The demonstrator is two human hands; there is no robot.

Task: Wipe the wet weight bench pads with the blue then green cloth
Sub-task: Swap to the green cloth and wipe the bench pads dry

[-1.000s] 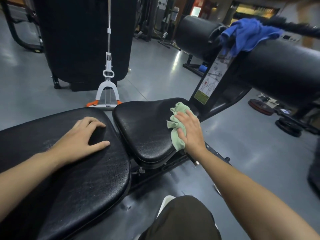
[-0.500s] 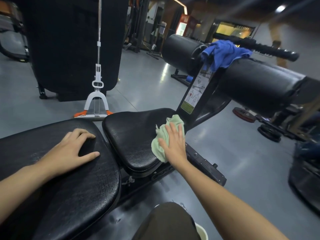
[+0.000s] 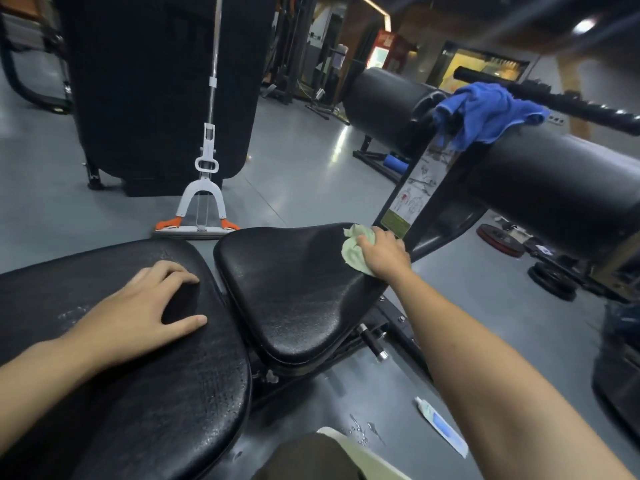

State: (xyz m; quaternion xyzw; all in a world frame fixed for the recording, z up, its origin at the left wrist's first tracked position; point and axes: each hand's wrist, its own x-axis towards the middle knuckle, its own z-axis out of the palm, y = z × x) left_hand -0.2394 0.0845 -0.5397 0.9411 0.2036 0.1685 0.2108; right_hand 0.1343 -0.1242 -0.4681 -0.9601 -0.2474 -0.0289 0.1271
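Observation:
Two black bench pads fill the near view. The long back pad (image 3: 145, 393) lies at the left, with water droplets on it, and the seat pad (image 3: 294, 292) sits in the middle. My left hand (image 3: 145, 306) rests flat on the back pad, fingers apart, holding nothing. My right hand (image 3: 382, 254) presses a crumpled green cloth (image 3: 353, 252) against the far right corner of the seat pad. The blue cloth (image 3: 485, 114) is draped over the black roller pad (image 3: 561, 188) at the upper right.
A mop (image 3: 204, 188) stands on the grey floor beyond the bench, in front of a tall black machine (image 3: 159, 84). A white tube (image 3: 441, 427) lies on the floor by my right arm. Weight plates (image 3: 500, 240) lie at the right. My knee (image 3: 304, 459) shows at the bottom.
My right hand has slid the green cloth from the near right edge of the seat pad to its far right corner. The left hand stays on the back pad.

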